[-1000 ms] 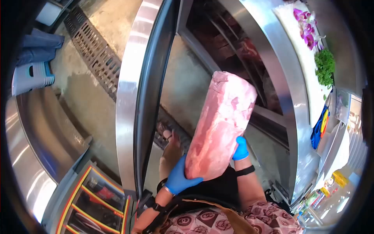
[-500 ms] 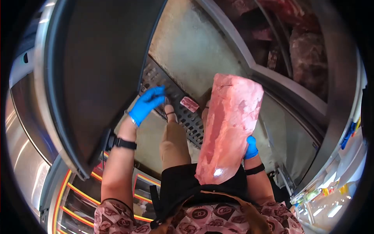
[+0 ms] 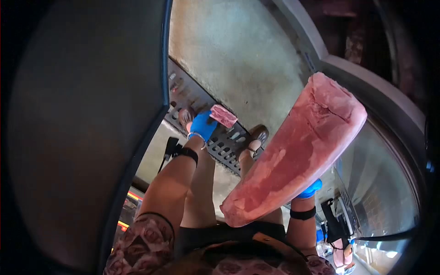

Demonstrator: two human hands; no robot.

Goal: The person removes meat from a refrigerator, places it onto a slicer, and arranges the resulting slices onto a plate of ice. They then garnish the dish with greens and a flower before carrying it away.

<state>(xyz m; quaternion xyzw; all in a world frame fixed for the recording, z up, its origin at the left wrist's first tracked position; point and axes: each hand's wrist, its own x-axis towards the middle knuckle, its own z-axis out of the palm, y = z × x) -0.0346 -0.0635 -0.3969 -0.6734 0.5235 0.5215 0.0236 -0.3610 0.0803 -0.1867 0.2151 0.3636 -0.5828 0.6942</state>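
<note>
Meat slab (image 3: 298, 151), large and raw, runs across the centre-right of the frame, tilted, its cut end toward the upper right; right hand (image 3: 309, 189), blue-gloved, bears it from beneath at the lower right, the fingers hidden behind the meat. Small meat piece (image 3: 223, 115) lies on the slotted floor grate (image 3: 224, 146) at centre frame, between the person's sandalled feet. Left hand (image 3: 202, 124), also gloved, is down at the piece, fingers curled toward its near edge; whether they pinch it or merely touch it cannot be told. Change noted: half a second ago this hand was raised at the dark door (image 3: 82, 128) on the left, well apart from the piece; it has now dropped to the grate. The slab has tipped further rightward; the view has lowered. Judgement: piece not yet lifted.
</note>
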